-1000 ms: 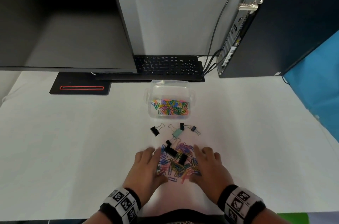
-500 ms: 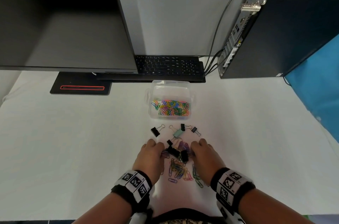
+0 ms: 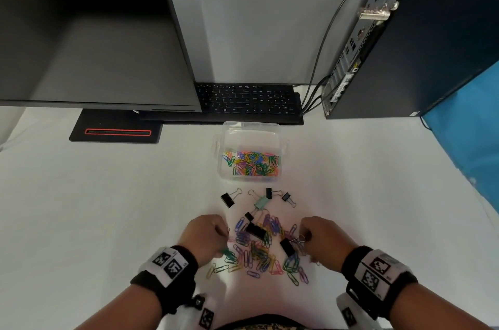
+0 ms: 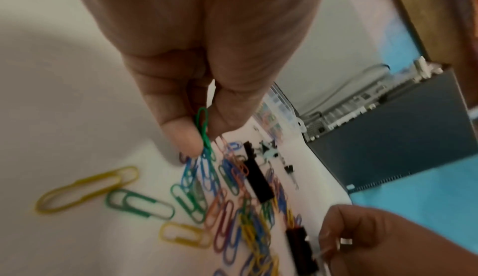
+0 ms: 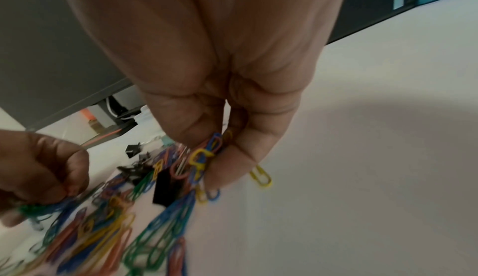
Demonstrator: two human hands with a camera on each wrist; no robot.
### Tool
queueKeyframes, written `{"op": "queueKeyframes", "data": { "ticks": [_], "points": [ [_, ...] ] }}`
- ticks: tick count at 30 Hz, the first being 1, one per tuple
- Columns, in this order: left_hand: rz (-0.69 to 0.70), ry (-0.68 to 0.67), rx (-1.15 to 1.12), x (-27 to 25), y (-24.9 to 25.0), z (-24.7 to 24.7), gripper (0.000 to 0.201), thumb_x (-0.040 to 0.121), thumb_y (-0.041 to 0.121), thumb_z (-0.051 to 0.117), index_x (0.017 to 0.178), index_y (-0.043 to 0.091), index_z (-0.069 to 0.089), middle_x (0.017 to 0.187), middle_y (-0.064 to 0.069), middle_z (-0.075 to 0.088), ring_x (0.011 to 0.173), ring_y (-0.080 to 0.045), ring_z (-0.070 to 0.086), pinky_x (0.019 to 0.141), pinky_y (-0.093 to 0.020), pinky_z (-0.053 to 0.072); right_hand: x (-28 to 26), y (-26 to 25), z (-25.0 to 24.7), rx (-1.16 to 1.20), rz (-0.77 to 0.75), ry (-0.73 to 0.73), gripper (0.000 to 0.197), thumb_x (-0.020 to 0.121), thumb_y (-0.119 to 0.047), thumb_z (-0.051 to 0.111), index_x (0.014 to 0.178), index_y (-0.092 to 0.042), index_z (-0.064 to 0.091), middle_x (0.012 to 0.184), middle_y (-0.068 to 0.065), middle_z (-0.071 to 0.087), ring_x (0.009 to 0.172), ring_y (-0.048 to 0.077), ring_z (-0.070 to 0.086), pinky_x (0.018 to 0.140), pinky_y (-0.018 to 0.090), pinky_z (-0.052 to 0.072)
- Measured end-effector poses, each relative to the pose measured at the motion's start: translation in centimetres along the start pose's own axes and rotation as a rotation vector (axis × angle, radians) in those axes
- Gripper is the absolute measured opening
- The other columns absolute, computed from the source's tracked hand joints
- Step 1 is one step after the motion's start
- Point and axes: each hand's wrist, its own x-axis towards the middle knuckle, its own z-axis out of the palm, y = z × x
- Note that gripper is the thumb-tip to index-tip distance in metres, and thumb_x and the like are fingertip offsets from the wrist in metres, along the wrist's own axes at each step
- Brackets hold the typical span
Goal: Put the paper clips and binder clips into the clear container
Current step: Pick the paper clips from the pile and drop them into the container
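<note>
A heap of coloured paper clips (image 3: 259, 251) with black binder clips (image 3: 255, 230) lies on the white table. On the heap's left side my left hand (image 3: 208, 235) pinches a green paper clip (image 4: 203, 129) and a few others hanging from it. On the right side my right hand (image 3: 320, 237) grips a bunch of paper clips (image 5: 204, 157), and a black binder clip (image 3: 287, 247) dangles from that bunch. The clear container (image 3: 249, 152) stands beyond the heap, open, with several paper clips inside. Loose binder clips (image 3: 228, 200), one of them mint (image 3: 260, 202), lie between the heap and the container.
Behind the container are a black keyboard (image 3: 248, 100), a monitor (image 3: 89, 32) on its base (image 3: 116, 131) at the left, and a black computer tower (image 3: 410, 43) with cables at the right. White table stretches to both sides.
Both hands have curled from flat beside the heap into fists pinching clips, and pulled apart. The heap has spread and one black binder clip has shifted right with the right hand.
</note>
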Motion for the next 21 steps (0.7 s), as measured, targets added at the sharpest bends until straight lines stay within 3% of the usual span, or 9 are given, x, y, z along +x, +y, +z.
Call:
{"op": "queueKeyframes", "data": {
  "ticks": [6,10,15,18,21],
  "points": [
    [-0.04,-0.231,-0.239,-0.1,1.1,-3.4,0.018,0.072,-0.015,0.063,0.072,0.002,0.066,0.07,-0.015,0.065,0.062,-0.019,0.064,0.058,-0.03,0.056,-0.7,1.0,-3.3,0.064,0.075,-0.16,0.017,0.076,0.003,0.052,0.079,-0.012,0.059,0.077,0.004,0.064,0.065,0.022,0.071,0.058,0.032,0.056],
    [0.0,-0.279,-0.309,0.0,3.4,-5.1,0.017,0.074,-0.018,0.06,0.077,-0.002,0.066,0.073,-0.018,0.065,0.065,-0.021,0.063,0.06,-0.031,0.055,-0.1,-0.7,-6.1,0.217,0.076,-0.105,0.014,0.079,0.007,0.056,0.082,-0.006,0.062,0.072,0.01,0.067,0.06,0.022,0.071,0.066,0.043,0.06],
    [0.069,-0.209,-0.4,2.4,8.8,-6.5,0.013,0.078,-0.016,0.063,0.085,-0.005,0.063,0.079,-0.014,0.068,0.073,-0.019,0.069,0.061,-0.029,0.057,4.2,-6.0,-9.0,0.323,-0.053,0.074,0.017,0.079,0.011,0.059,0.078,-0.006,0.062,0.072,0.013,0.065,0.06,0.025,0.069,0.058,0.036,0.058],
    [0.097,-0.126,-0.397,3.9,11.9,-6.7,0.013,0.078,-0.012,0.066,0.087,-0.004,0.063,0.088,-0.018,0.069,0.078,-0.021,0.069,0.067,-0.033,0.059,7.0,-8.9,-9.6,0.308,-0.083,0.132,0.018,0.082,0.008,0.057,0.077,-0.009,0.061,0.077,0.011,0.065,0.06,0.02,0.069,0.055,0.029,0.056],
    [0.135,-0.066,-0.33,4.7,13.6,-6.3,0.014,0.08,-0.007,0.067,0.089,0.004,0.065,0.098,-0.019,0.068,0.087,-0.027,0.069,0.072,-0.037,0.06,8.8,-10.3,-9.7,0.311,-0.107,0.18,0.014,0.078,-0.003,0.065,0.085,-0.014,0.063,0.09,0.01,0.065,0.074,0.026,0.07,0.067,0.044,0.061]
  ]
}}
